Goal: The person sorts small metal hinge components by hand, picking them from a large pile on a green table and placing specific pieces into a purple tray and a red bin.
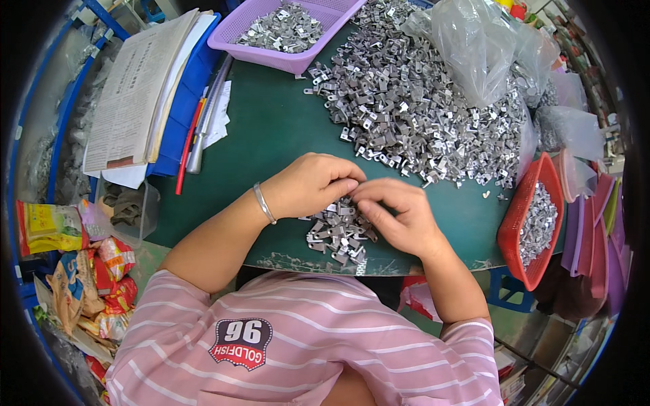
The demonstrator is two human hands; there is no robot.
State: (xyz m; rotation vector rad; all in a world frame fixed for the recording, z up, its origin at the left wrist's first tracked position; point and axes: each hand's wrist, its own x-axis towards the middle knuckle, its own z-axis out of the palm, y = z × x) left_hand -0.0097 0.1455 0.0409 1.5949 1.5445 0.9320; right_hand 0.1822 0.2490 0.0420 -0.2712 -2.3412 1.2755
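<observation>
Left hand (313,186) and right hand (396,216) meeting fingertip to fingertip, both pinching small metal brackets (338,233) over a green table (271,128), large bracket heap (413,108) beyond, red basket (518,220) at right.

Left hand (308,186) curled palm-down, right hand (399,216) beside it, fingers (359,193) meeting, forearms angled inward

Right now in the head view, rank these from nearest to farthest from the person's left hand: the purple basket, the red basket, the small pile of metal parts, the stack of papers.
1. Small pile of metal parts: right beneath the left hand, near the table's front edge.
2. Stack of papers: far left, up the table.
3. Purple basket: top centre; too close to call with the papers.
4. Red basket: right edge, farthest.
</observation>
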